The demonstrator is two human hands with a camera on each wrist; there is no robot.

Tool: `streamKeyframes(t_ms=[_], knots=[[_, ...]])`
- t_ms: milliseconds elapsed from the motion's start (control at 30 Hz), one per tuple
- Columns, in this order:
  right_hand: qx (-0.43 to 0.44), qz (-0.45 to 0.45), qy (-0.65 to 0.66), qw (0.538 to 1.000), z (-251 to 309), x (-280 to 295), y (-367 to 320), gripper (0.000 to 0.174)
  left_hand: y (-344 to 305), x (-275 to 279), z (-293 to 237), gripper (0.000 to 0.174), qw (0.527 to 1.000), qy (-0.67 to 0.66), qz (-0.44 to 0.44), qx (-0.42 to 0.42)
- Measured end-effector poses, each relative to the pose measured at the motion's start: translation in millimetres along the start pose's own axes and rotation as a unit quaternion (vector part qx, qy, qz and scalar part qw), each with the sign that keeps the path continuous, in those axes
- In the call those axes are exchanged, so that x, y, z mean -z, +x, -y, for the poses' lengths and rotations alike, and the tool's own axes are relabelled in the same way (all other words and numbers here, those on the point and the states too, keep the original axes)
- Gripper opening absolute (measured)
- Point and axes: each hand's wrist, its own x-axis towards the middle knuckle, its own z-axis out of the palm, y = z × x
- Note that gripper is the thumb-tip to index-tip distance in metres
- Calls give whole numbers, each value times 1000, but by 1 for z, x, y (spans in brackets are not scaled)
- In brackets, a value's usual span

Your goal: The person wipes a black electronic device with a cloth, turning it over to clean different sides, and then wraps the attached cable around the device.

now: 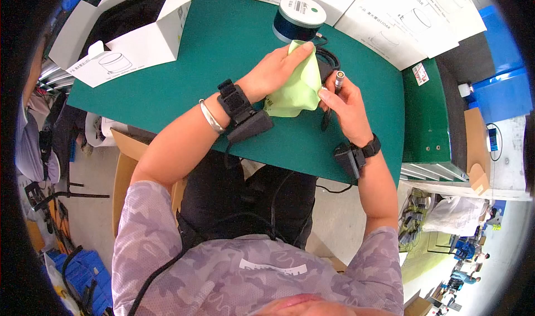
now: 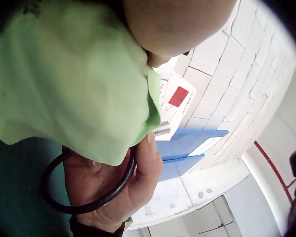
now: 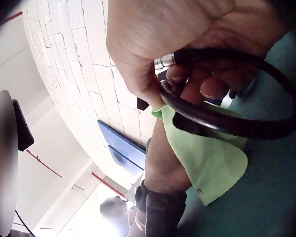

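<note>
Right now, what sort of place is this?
Probably a workshop or small assembly area: green worktable, printed LIDAR cartons, and a round sensor-like device with a black cable.

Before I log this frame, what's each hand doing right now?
Left hand: closed, pinching the green cloth.
Right hand: closed, holding the black cable near its connector.

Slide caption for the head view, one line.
Left hand grips a green cloth; right hand holds a black cable with a metal connector, near a round device.
</note>
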Motion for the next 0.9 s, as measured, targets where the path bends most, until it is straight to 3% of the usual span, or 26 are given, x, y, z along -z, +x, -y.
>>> streamKeyframes(t_ms=[400,900], knots=[[3,28,-3,1000,1,-2,-2,28,0,1,3,52,997,49,-43,-45],[3,24,3,1000,-4,0,0,28,-3,-4,-5,46,1000,10,-16,-1]])
